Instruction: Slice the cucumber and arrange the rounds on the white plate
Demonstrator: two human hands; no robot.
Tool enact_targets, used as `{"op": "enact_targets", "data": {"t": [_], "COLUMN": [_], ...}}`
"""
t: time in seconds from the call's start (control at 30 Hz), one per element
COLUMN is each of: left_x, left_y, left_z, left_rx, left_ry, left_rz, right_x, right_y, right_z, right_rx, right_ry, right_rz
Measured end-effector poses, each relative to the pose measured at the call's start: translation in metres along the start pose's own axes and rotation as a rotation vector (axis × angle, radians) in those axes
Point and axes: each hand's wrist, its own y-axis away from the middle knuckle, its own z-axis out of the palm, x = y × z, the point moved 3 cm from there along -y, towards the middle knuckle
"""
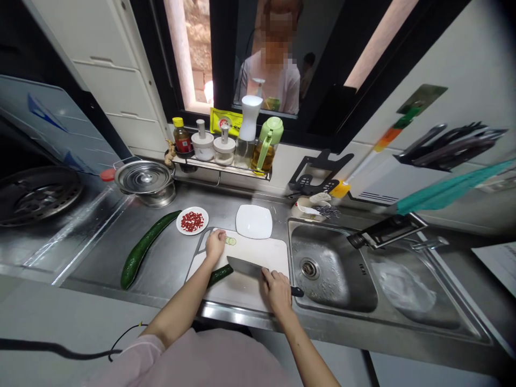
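Observation:
A white cutting board (258, 252) lies on the steel counter beside the sink. My right hand (277, 290) is closed round the handle of a kitchen knife (245, 266) whose blade lies flat over the board, pointing left. A cucumber piece (220, 274) lies on the board's near left part, under my left forearm. My left hand (215, 244) rests with fingers curled at the board's far left corner, right next to cucumber slices (230, 241); whether it holds any is hidden.
A whole cucumber (143, 247) lies left of the board. Behind it are a small plate of chopped red chilli (192, 220) and an empty white square plate (253, 221). Steel pot (145, 180), condiment rack (226, 161), sink (334, 269) at right. A person stands behind the window.

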Motion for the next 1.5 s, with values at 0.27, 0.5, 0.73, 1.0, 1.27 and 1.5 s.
{"op": "enact_targets", "data": {"t": [0.27, 0.5, 0.73, 1.0, 1.27, 1.5], "left_x": [-0.026, -0.025, -0.024, -0.031, -0.035, -0.036], "left_y": [0.042, 0.092, 0.115, 0.115, 0.113, 0.113], "left_z": [-0.03, -0.033, -0.018, -0.013, -0.01, -0.009], "left_rx": [0.183, 0.055, -0.154, -0.198, -0.197, -0.195], "left_ry": [0.233, 0.032, -0.161, -0.207, -0.206, -0.217], "left_rz": [-0.158, 0.215, 0.514, 0.51, 0.535, 0.543], "right_x": [-0.003, -0.018, -0.052, -0.074, -0.078, -0.079], "right_y": [0.002, 0.0, -0.004, -0.004, -0.006, -0.005], "right_z": [-0.004, -0.011, -0.017, -0.022, -0.023, -0.022], "right_rx": [-0.024, -0.186, -0.356, -0.408, -0.425, -0.426], "right_ry": [-0.029, -0.146, -0.148, -0.153, -0.155, -0.153], "right_rz": [0.065, 0.179, 0.138, 0.075, 0.066, 0.062]}}
